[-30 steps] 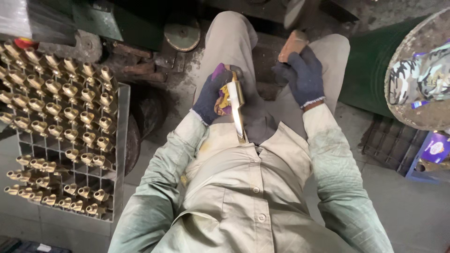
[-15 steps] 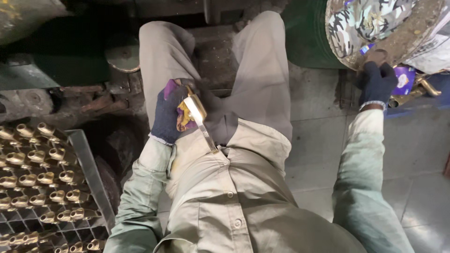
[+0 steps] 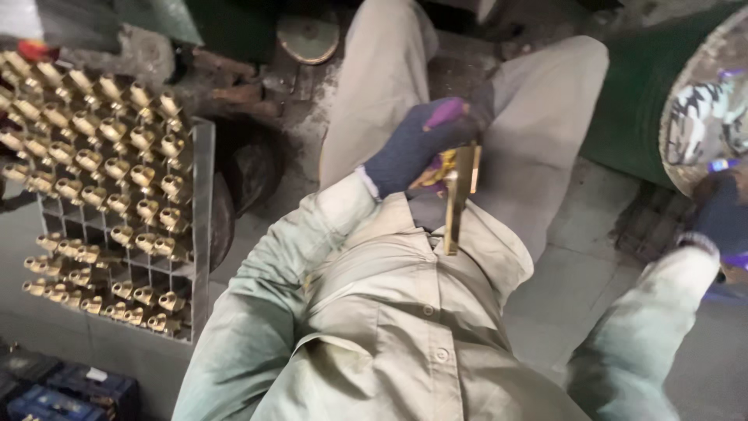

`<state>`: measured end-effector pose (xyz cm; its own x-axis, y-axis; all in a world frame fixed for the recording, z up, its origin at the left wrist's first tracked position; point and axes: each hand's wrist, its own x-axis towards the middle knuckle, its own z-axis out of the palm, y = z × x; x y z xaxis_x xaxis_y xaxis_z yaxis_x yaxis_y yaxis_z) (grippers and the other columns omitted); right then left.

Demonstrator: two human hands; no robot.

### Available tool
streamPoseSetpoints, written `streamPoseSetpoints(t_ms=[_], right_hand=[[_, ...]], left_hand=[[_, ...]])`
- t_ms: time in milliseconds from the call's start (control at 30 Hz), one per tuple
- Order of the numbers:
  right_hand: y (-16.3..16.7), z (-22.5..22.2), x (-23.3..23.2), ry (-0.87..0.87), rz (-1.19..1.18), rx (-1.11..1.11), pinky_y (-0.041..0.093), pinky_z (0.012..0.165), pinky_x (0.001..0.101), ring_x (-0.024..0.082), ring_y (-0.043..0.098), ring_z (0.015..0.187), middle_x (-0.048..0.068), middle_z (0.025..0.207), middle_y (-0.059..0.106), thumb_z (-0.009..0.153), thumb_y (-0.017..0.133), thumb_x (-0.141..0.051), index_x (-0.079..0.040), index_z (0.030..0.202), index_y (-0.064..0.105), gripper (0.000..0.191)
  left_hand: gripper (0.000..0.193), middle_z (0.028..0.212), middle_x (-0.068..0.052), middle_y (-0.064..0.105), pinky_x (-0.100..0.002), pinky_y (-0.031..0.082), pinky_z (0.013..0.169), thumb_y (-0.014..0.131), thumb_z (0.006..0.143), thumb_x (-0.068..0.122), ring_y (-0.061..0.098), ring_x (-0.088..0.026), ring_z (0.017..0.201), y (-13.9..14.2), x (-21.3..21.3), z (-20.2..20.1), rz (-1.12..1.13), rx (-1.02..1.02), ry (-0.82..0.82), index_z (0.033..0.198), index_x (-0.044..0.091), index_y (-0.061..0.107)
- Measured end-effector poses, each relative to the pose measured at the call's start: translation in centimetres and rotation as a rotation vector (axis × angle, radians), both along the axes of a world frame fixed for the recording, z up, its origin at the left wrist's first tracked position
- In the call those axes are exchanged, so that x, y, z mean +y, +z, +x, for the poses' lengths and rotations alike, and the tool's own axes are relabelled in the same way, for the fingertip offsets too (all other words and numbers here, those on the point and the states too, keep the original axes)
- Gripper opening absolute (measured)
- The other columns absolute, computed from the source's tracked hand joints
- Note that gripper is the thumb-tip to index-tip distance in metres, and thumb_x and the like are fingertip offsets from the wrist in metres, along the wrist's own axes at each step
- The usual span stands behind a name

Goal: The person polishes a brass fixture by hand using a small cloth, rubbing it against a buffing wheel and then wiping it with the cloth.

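1. The left hand (image 3: 417,148), in a dark blue knit glove with purple patches, is closed tight around a brass fitting (image 3: 460,191). The fingers wrap the top of it, and a long flat brass stem hangs straight down from the fist.
2. The fitting sits over the person's lap, its lower end just in front of the shirt collar, between the two thighs.
3. The right hand (image 3: 721,218), gloved the same way, is stretched far out to the person's right at the frame edge. It is blurred, so I cannot tell whether its fingers are apart or together, or whether it holds anything.
4. That hand lies just below a round basin (image 3: 701,117) with a mottled, shiny inside, which rests on a dark green drum (image 3: 631,109).
5. The person sits with knees apart in pale khaki trousers (image 3: 389,70) and a pale green buttoned shirt (image 3: 374,327) of creased cloth.
6. At the person's left stands a grey metal grid rack (image 3: 201,203). Its cells hold rows of small brass parts (image 3: 101,164), each short, rounded and yellow, filling it from the top edge to the bottom corner.
7. The floor (image 3: 561,288) is dull grey tile, dusty and stained.
8. Near the bottom left corner are dark blue boxes (image 3: 70,390).
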<state>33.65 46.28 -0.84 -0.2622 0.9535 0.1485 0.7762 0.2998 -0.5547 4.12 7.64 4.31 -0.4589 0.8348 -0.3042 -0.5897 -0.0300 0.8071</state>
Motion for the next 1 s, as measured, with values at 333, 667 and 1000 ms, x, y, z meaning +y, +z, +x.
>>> streamPoseSetpoints(t_ms=[333, 667, 1000], right_hand=[[8.9, -6.9, -25.5, 0.86, -0.661, 0.528, 0.056, 0.099, 0.0342, 0.025, 0.069, 0.107, 0.012, 0.114, 0.068, 0.086, 0.059, 0.007, 0.002, 0.103, 0.064, 0.018], [13.4, -10.8, -28.5, 0.88, -0.736, 0.565, 0.058, 0.09, 0.0349, 0.026, 0.073, 0.098, 0.01, 0.11, 0.07, 0.072, 0.063, -0.002, -0.005, 0.113, 0.064, 0.041], [11.2, -8.4, -30.7, 0.678, -0.517, 0.294, 0.06, 0.084, 0.0325, 0.021, 0.071, 0.097, 0.017, 0.111, 0.07, 0.073, 0.095, -0.007, 0.004, 0.128, 0.051, 0.072]], left_hand=[[0.026, 0.102, -0.004, 0.069, -0.029, 0.056, 0.084, 0.068, 0.106, 0.027, 0.065, -0.011, 0.093, 2.3, 1.9, -0.9, 0.23, 0.27, 0.028, 0.117, 0.004, 0.07], [0.034, 0.099, -0.005, 0.069, -0.03, 0.056, 0.074, 0.072, 0.097, 0.028, 0.066, -0.012, 0.084, -0.1, 1.9, 0.0, 0.145, -0.152, 0.088, 0.119, 0.002, 0.067], [0.031, 0.101, -0.007, 0.071, -0.029, 0.056, 0.073, 0.069, 0.1, 0.021, 0.067, -0.013, 0.085, -3.0, 3.2, 0.5, 0.153, -0.18, 0.211, 0.125, 0.002, 0.065]])
